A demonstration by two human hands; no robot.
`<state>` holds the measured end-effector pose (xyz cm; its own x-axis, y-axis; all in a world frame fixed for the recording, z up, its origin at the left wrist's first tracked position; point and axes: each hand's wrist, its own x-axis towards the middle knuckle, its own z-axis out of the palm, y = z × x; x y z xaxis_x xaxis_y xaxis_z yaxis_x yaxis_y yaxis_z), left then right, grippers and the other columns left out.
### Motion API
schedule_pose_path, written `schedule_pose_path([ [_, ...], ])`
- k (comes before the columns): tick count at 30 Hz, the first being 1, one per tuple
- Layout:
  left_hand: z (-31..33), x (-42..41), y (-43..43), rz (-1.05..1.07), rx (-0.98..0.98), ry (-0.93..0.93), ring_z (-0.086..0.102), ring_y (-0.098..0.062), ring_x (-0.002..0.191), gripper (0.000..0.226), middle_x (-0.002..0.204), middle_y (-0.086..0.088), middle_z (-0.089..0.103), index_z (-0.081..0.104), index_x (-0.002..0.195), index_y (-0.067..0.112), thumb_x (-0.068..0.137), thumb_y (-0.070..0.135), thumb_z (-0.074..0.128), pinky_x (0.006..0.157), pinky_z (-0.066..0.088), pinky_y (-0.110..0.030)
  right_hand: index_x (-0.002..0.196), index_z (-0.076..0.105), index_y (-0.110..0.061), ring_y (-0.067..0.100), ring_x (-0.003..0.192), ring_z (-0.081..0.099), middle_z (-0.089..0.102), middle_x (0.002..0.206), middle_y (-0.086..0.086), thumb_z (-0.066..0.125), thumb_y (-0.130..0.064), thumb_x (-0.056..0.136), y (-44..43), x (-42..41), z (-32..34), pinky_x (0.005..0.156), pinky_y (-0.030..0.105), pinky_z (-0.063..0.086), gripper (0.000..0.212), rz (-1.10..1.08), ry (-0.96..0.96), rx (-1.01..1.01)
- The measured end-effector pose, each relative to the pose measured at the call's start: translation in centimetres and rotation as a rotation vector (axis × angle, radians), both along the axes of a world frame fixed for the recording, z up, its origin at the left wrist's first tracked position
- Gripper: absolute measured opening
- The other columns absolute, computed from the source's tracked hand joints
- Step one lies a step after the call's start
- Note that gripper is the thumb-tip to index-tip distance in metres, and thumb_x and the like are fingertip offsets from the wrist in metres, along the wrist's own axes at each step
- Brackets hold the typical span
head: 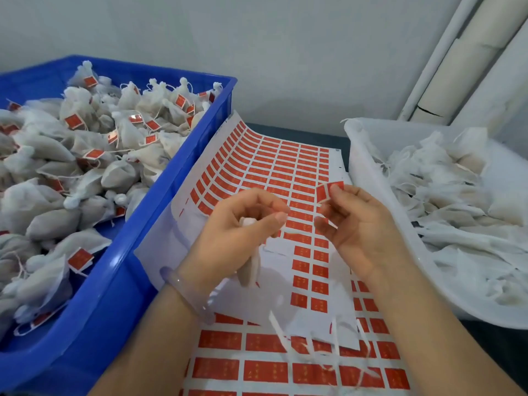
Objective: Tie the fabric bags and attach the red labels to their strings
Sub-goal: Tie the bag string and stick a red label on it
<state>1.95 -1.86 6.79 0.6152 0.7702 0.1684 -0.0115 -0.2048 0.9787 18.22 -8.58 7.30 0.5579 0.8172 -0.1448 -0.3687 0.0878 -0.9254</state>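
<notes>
My left hand [243, 224] grips the neck of a small white fabric bag [251, 267], which hangs below the palm over the label sheet. My right hand [354, 221] pinches a red label [328, 191] between thumb and fingertips, lifted off the sheet. The two hands are a short gap apart. Whether a string runs between them is too blurred to tell. Under both hands lies a white sheet of red labels [285, 167], with several rows peeled away near its middle.
A blue crate [177, 178] on the left is heaped with tied bags carrying red labels. A white tub [368, 178] on the right holds untied bags. A second label sheet [265, 370] lies at the near edge with loose backing strips [337, 347] on it. A grey wall stands behind.
</notes>
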Motion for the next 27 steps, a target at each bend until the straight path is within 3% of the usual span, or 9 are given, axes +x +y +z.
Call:
schedule_pose_path([
  [4, 0.1, 0.7, -0.2, 0.099, -0.032, -0.103, 0.066, -0.006, 0.075, 0.021, 0.078, 0.013, 0.069, 0.064, 0.081, 0.030, 0.066, 0.043, 0.059, 0.062, 0.052, -0.016, 0.096, 0.067, -0.013, 0.014, 0.066, 0.070, 0.073, 0.086, 0.004, 0.063, -0.020, 0.086, 1.2, -0.4, -0.2, 0.056, 0.026, 0.054, 0.013, -0.031, 0.115, 0.069],
  [10, -0.2, 1.4, -0.3, 0.124, 0.021, -0.146, 0.067, -0.012, 0.066, 0.010, 0.070, 0.008, 0.068, 0.061, 0.083, 0.026, 0.074, 0.031, 0.063, 0.055, 0.052, -0.015, 0.096, 0.066, -0.012, 0.012, 0.058, 0.064, 0.069, 0.075, 0.003, 0.063, -0.024, 0.083, 0.4, 0.2, -2.6, 0.056, 0.027, 0.054, 0.018, 0.020, 0.328, 0.137],
  [12, -0.2, 1.6, -0.4, 0.126, 0.003, -0.136, 0.068, -0.011, 0.066, 0.012, 0.071, 0.007, 0.069, 0.057, 0.086, 0.025, 0.079, 0.021, 0.065, 0.056, 0.052, -0.015, 0.093, 0.064, -0.010, 0.011, 0.067, 0.067, 0.070, 0.076, -0.003, 0.065, -0.024, 0.080, -0.3, 0.7, -2.7, 0.065, 0.024, 0.055, 0.019, 0.124, 0.222, 0.181],
  [14, 0.0, 1.7, -0.4, 0.122, -0.032, -0.153, 0.070, -0.012, 0.068, 0.018, 0.073, 0.006, 0.071, 0.055, 0.089, 0.024, 0.075, 0.022, 0.066, 0.059, 0.053, -0.016, 0.087, 0.063, -0.009, 0.008, 0.086, 0.068, 0.071, 0.083, -0.008, 0.066, -0.018, 0.083, -0.6, 0.8, -2.4, 0.076, 0.022, 0.055, 0.011, 0.249, -0.067, 0.163],
  [16, 0.2, 1.6, -0.4, 0.113, -0.062, -0.180, 0.071, -0.015, 0.070, 0.026, 0.076, 0.003, 0.072, 0.053, 0.091, 0.021, 0.068, 0.025, 0.064, 0.060, 0.054, -0.018, 0.074, 0.067, -0.016, 0.024, 0.101, 0.066, 0.070, 0.095, 0.012, 0.071, -0.014, 0.077, -1.0, 0.4, -2.4, 0.090, 0.034, 0.053, 0.006, 0.365, -0.178, 0.162],
  [17, 0.1, 1.5, -0.4, 0.108, -0.072, -0.191, 0.071, -0.016, 0.070, 0.025, 0.077, 0.001, 0.073, 0.052, 0.091, 0.018, 0.069, 0.023, 0.064, 0.060, 0.055, -0.019, 0.071, 0.068, -0.019, 0.031, 0.102, 0.064, 0.067, 0.096, 0.019, 0.073, -0.015, 0.072, -1.2, 0.0, -2.3, 0.093, 0.040, 0.052, 0.007, 0.416, -0.225, 0.160],
  [19, -0.1, 1.4, -0.4, 0.109, -0.069, -0.175, 0.072, -0.017, 0.071, 0.016, 0.076, 0.000, 0.072, 0.052, 0.086, 0.015, 0.075, 0.014, 0.063, 0.061, 0.056, -0.021, 0.069, 0.069, -0.024, 0.031, 0.096, 0.065, 0.068, 0.086, 0.012, 0.074, -0.017, 0.068, -1.3, -0.6, -2.4, 0.091, 0.040, 0.052, 0.009, 0.450, -0.313, 0.145],
  [22, -0.6, 1.4, -0.2, 0.116, -0.050, -0.118, 0.071, -0.014, 0.072, 0.020, 0.075, 0.003, 0.072, 0.062, 0.073, 0.016, 0.083, -0.001, 0.060, 0.064, 0.056, -0.020, 0.069, 0.069, -0.026, 0.028, 0.093, 0.066, 0.069, 0.084, 0.005, 0.072, -0.018, 0.071, -1.1, -1.0, -2.7, 0.087, 0.035, 0.053, 0.008, 0.393, -0.324, 0.149],
  [27, -0.6, 1.5, -0.4, 0.122, -0.086, -0.045, 0.070, -0.005, 0.074, 0.031, 0.079, 0.013, 0.073, 0.073, 0.072, 0.033, 0.082, 0.006, 0.064, 0.062, 0.054, -0.014, 0.071, 0.071, -0.023, 0.021, 0.089, 0.068, 0.071, 0.090, 0.002, 0.070, -0.034, 0.062, -1.0, -1.0, -2.4, 0.082, 0.033, 0.054, 0.014, 0.221, -0.221, 0.155],
])
